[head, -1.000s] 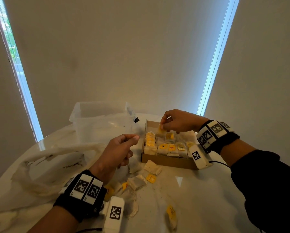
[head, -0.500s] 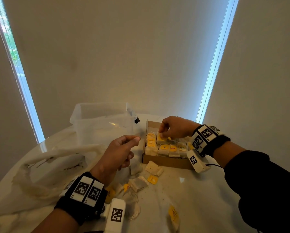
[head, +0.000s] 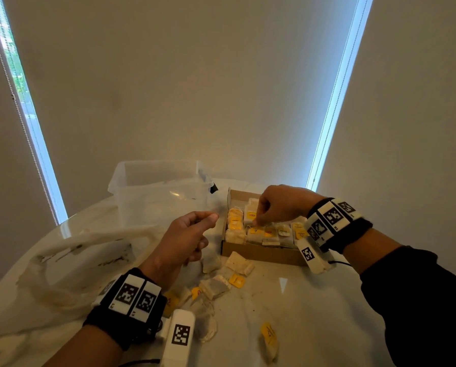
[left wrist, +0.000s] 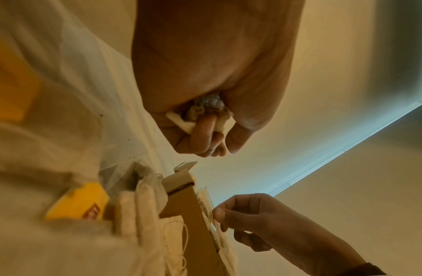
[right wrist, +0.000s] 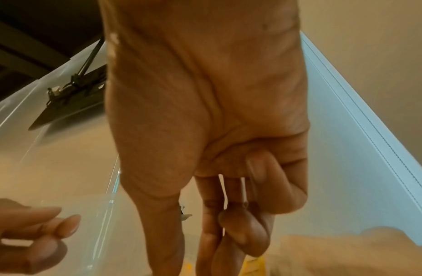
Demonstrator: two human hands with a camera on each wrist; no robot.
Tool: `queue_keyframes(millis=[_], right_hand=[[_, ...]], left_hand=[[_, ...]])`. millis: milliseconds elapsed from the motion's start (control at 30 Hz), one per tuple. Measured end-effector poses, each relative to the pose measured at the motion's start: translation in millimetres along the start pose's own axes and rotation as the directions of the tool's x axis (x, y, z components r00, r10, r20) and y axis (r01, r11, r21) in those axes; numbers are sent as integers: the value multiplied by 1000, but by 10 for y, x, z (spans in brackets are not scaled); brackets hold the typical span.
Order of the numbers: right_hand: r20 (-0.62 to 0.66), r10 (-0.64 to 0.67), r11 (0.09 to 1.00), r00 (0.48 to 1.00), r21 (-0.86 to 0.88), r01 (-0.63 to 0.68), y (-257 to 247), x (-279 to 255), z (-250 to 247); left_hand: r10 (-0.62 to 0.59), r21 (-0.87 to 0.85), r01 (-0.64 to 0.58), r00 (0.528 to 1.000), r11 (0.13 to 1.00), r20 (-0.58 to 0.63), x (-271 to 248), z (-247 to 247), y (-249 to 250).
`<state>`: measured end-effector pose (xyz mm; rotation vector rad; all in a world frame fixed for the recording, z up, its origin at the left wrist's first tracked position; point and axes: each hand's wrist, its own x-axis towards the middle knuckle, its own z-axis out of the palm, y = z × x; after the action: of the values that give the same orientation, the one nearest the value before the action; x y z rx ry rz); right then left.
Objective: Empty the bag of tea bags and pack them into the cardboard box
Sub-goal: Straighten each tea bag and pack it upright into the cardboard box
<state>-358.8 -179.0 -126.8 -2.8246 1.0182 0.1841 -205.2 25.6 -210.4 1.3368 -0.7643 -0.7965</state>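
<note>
The open cardboard box sits on the white table, packed with rows of tea bags with yellow tags. My right hand reaches down into the box and its fingertips pinch a tea bag among the rows. In the right wrist view the fingers are curled together over a yellow tag. My left hand hovers left of the box, and its curled fingers hold a crumpled tea bag in the palm. Several loose tea bags lie on the table in front of the box.
A clear plastic tub stands behind my left hand. The limp plastic bag lies flat at the left of the table. One stray tea bag lies near the front edge. Blinds close off the back.
My right hand has come down from above the box into it with the yellow-tagged tea bag. My left hand has hardly moved.
</note>
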Motion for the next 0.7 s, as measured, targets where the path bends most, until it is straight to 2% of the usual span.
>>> queue_keyframes(millis=[133,333,467,567,700], right_hand=[[45,29,998,999,-53,-27,1,-23,44],[66,-40,997,997,62,36,20,-42,37],[-54,-48,996,997,78,52,-6,-81,-41],[-170,-119,978,978,150,145,-181,-166,-101],[-177,-273,896,946,310,317,-643,-405,-5]], left_hand=[[-3,-6,3,1000,1000,0,2,0,1],[-8,-11,8,1000,1000,-12,5,6,4],[-25,-53,25,1000,998,-14,-9,11,40],[-78,-224,72,997,972,-17,-38,39,119],[-100,-365,83,995,927,-28,-36,36,172]])
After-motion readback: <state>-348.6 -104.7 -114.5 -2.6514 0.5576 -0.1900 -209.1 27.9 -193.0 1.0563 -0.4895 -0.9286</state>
